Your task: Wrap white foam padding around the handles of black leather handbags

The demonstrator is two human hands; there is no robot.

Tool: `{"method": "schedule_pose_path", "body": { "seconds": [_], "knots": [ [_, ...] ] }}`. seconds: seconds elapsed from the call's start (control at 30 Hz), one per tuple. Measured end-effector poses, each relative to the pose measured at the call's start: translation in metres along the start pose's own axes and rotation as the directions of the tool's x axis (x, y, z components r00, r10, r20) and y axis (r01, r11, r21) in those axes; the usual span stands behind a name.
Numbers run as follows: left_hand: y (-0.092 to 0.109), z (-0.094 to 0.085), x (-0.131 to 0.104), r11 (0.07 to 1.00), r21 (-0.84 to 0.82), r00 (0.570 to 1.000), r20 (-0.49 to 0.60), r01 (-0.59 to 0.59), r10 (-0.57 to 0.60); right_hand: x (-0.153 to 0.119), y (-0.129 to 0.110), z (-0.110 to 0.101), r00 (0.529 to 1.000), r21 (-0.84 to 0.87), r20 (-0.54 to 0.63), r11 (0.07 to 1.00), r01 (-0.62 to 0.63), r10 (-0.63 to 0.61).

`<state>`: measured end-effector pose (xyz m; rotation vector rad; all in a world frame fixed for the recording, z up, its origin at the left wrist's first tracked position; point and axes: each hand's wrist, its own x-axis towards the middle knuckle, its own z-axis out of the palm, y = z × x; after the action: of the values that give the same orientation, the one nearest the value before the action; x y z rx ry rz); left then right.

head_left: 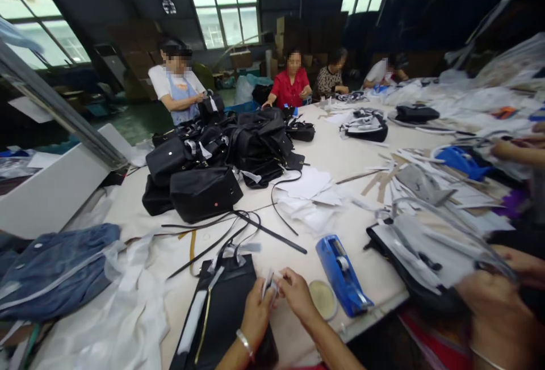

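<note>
here both hands (276, 299) pinch what looks like white paper (268, 285).

Wearer's two forearms and hands, seen from the head camera at the lower centre. Both forearms are bare, with no sleeve showing along their visible length. The left hand (255, 314) wears no glove; a thin silver-coloured bangle (244, 343) circles the wrist just behind it. The right hand (297, 295) is likewise ungloved, with no band or watch at its wrist. No rings can be made out on either hand; the fingertips are blurred.
</note>
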<state>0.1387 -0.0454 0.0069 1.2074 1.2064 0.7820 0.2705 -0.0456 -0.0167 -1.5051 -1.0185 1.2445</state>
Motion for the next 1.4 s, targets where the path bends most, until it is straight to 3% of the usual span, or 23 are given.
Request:
{"method": "schedule_pose_path", "body": {
  "seconds": [0.13, 0.3, 0.47, 0.67, 0.9, 1.1, 1.17, 1.23, 1.33, 1.4],
  "knots": [
    [0.009, 0.002, -0.008, 0.987, 0.144, 0.992, -0.083, -0.078, 0.090, -0.004, -0.001, 0.003, 0.997, 0.078, -0.053, 0.996, -0.046, 0.050],
    [0.011, 0.001, -0.010, 0.942, 0.306, 0.987, -0.039, -0.136, 0.155, -0.007, 0.003, 0.011, 0.980, 0.281, -0.093, 0.949, -0.141, 0.173],
    [0.009, 0.002, -0.007, 0.909, 0.374, 0.983, 0.067, -0.182, 0.169, -0.006, 0.007, 0.013, 0.946, 0.532, 0.024, 0.797, -0.285, 0.323],
    [-0.002, 0.003, -0.002, 0.869, 0.449, 0.977, 0.131, -0.208, 0.166, -0.008, 0.006, 0.010, 0.905, 0.658, 0.094, 0.657, -0.368, 0.414],
    [-0.011, 0.002, 0.002, 0.853, 0.475, 0.976, 0.115, -0.216, 0.183, -0.013, -0.002, 0.001, 0.937, 0.646, 0.092, 0.696, -0.313, 0.337],
    [-0.004, -0.002, 0.000, 0.861, 0.438, 0.962, 0.193, -0.258, 0.191, -0.012, 0.004, 0.000, 0.961, 0.495, 0.017, 0.833, -0.247, 0.275],
    [0.006, -0.006, -0.001, 0.927, 0.317, 0.966, 0.221, -0.199, 0.132, -0.011, 0.006, 0.001, 0.964, 0.452, -0.024, 0.863, -0.225, 0.264],
    [0.014, -0.009, 0.000, 0.990, 0.133, 0.974, 0.226, -0.040, 0.009, -0.011, 0.005, 0.002, 0.970, 0.431, -0.042, 0.880, -0.200, 0.241],
    [0.019, -0.010, 0.004, 0.970, -0.111, 0.957, 0.219, 0.218, -0.190, -0.013, 0.002, 0.007, 0.979, 0.337, -0.083, 0.930, -0.148, 0.186],
    [0.020, -0.008, 0.006, 0.942, -0.157, 0.939, 0.227, 0.296, -0.257, -0.016, 0.000, 0.012, 0.981, 0.214, -0.150, 0.973, -0.087, 0.121]
  ]
}}
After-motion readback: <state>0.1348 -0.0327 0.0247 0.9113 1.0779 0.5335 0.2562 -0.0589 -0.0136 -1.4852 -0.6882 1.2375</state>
